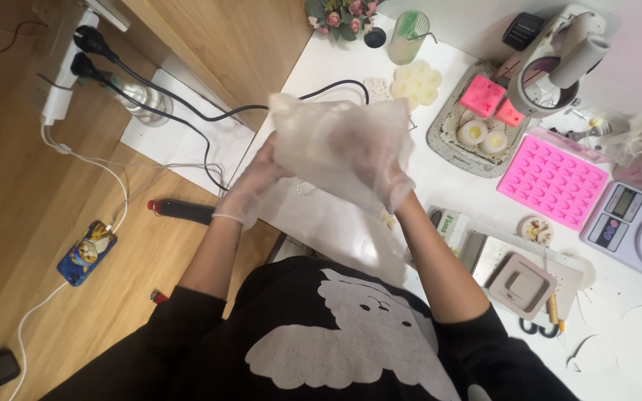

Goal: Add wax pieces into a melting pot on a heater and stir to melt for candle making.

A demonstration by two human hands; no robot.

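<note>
**A:** Start with the biggest thing: where are you working?

**B:** At the white table (633,44). You stand at its near left corner, with the wooden floor (9,193) off its left edge.

**A:** And what do you have in hand?

**B:** A crumpled sheet of thin translucent plastic (336,141), held up above the near left part of the table. Your left hand (250,189) is gloved and closed on the plastic's left lower edge. Your right hand (384,171) is gloved too, and it looks wrapped in the plastic, fingers curled, though the film blurs how tightly.

**A:** Which way does the plastic lie from your hands?

**B:** It sits between them and rises above them, towards the far edge. Its long axis runs roughly left to right, from one hand to the other. The right hand is deeper in it; the left only grips the border.

**A:** What else is on the table?

**B:** Towards the right edge, a pink mould tray (553,182) and a kitchen scale (633,226). Near the far edge, a grey tray (440,134) with small pink blocks and round pale pieces. By the near edge, a small square mould (520,284).

**A:** And on the floor?

**B:** A power strip (65,82) with black plugs, and a phone (85,252) on a white cable.
</note>
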